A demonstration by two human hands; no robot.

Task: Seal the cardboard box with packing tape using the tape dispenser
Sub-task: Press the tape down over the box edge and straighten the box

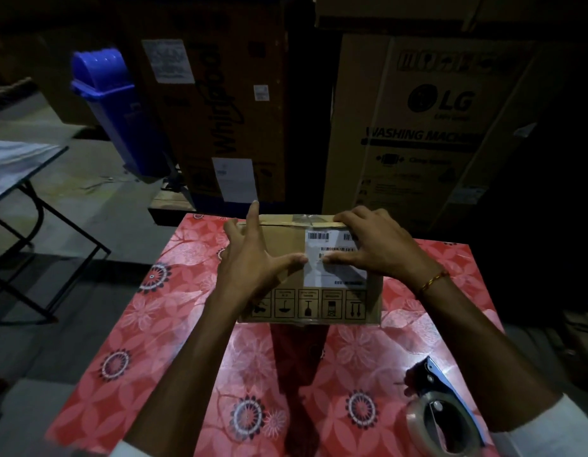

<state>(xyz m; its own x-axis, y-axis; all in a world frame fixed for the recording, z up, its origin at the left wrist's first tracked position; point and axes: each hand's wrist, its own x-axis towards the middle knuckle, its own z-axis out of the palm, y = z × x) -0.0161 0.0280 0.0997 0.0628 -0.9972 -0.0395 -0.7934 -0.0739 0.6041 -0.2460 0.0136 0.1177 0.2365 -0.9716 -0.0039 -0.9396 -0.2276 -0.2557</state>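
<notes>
A small cardboard box (pixel 286 240) with a white shipping label and handling symbols sits at the far middle of the table. Clear tape shows along its far top edge. My left hand (pixel 253 258) rests on the box's left part, fingers spread, thumb pressing near the label. My right hand (pixel 368 249) lies flat on the label, fingers hooked over the far right edge. The tape dispenser (pixel 441 413), holding a roll of clear tape, lies on the table near right, beneath my right forearm and apart from both hands.
The table carries a red floral cloth (pixel 154 341). Large appliance cartons (pixel 428 127) stand close behind it. A blue bin (pixel 114 103) is at the far left, and a folding table (pixel 19 166) at the left edge.
</notes>
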